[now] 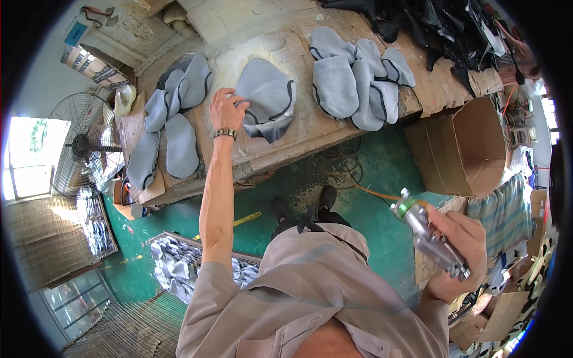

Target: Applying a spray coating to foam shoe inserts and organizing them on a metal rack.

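Note:
My right hand (462, 235) is wrapped round a silver spray gun (425, 234) with a green ring, held out to the right above the floor. An orange hose (373, 192) runs to it. Over the workbench (239, 161), my left hand (228, 111) has its fingers loosely bent and the thumb apart. Its fingertips are at the left edge of a large grey fabric piece (262, 89) with black edging, curved like a shoe upper. Several similar grey pieces (182, 146) lie to its left. Another overlapping group of grey pieces (337, 86) lies to the right.
Black pieces (430, 30) are heaped at the bench's far right. Below that end stands an open cardboard box (444, 149). A wire-caged fan (80, 143) is at the left. Grey pieces fill a rack (176, 262) behind my left arm. Coiled hose (343, 164) lies under the bench.

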### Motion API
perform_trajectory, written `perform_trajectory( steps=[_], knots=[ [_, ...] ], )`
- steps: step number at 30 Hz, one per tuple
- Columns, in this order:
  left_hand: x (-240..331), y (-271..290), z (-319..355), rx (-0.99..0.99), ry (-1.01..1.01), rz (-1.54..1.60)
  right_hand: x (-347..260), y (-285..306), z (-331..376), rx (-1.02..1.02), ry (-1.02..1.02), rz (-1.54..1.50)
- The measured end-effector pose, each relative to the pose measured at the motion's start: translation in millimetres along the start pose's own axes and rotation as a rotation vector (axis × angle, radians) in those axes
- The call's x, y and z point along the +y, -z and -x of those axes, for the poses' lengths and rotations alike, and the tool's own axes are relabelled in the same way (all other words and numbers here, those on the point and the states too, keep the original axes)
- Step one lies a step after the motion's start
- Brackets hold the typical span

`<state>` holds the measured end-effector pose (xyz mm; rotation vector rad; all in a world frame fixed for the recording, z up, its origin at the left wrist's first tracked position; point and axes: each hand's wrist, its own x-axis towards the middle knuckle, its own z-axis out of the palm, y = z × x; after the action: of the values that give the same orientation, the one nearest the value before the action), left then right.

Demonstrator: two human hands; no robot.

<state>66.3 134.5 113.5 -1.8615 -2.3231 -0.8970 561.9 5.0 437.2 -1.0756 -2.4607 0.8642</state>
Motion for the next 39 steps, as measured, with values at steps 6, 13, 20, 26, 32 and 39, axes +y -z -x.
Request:
perform_trajectory(
  steps=[6, 13, 20, 26, 32, 39],
  knots=[
    [2, 6, 18, -0.015, -0.038, 0.029, -22, -17, -9, 0.258, -0.292, 0.073],
    [-2, 4, 42, 0.034, -0.024, 0.040, -33, -15, -8, 0.239, -0.326, 0.042],
    [13, 66, 48, 0.149, -0.034, 0.007, -13, -14, -33, 0.042, -0.103, 0.121],
    [-21, 158, 76, 0.030, 0.074, 0.065, 3, -43, -60, -0.100, -0.098, -0.076],
    [-104, 209, 73, -0.106, 0.174, 0.017, -41, -77, -98, -0.135, -0.021, -0.144],
    [-200, 208, 23, 0.066, 0.141, -0.055, -87, -119, -141, -0.162, -0.063, -0.122]
  ],
)
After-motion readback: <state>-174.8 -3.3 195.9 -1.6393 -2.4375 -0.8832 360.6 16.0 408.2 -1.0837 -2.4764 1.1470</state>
